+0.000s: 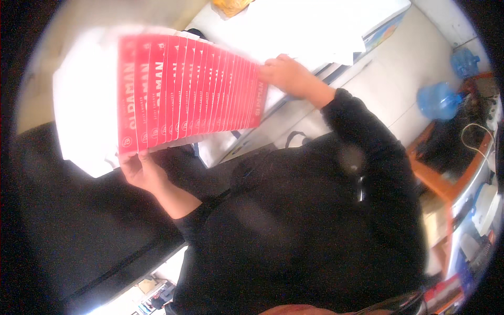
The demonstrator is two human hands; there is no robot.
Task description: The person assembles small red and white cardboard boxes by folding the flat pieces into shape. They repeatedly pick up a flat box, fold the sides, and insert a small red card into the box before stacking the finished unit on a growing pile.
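A fanned stack of red printed sheets (199, 89) with white lettering spreads out in overlapping strips, bowed slightly upward. My left hand (144, 172) grips its near left corner, thumb on top and the other fingers partly hidden beneath. At the stack's right end, my right hand (287, 77) is closed on the edge of the sheets, its fingertips partly out of sight. Under and behind the red sheets lies a large white sheet or board (81, 110), overexposed, so I cannot tell which.
A white table (294, 31) stretches away to the upper right, with a yellow item (231, 6) at its far edge. Blue water jugs (440, 101) stand on the floor at right, near an orange-framed piece of furniture (436, 178). A black surface (79, 220) lies at left.
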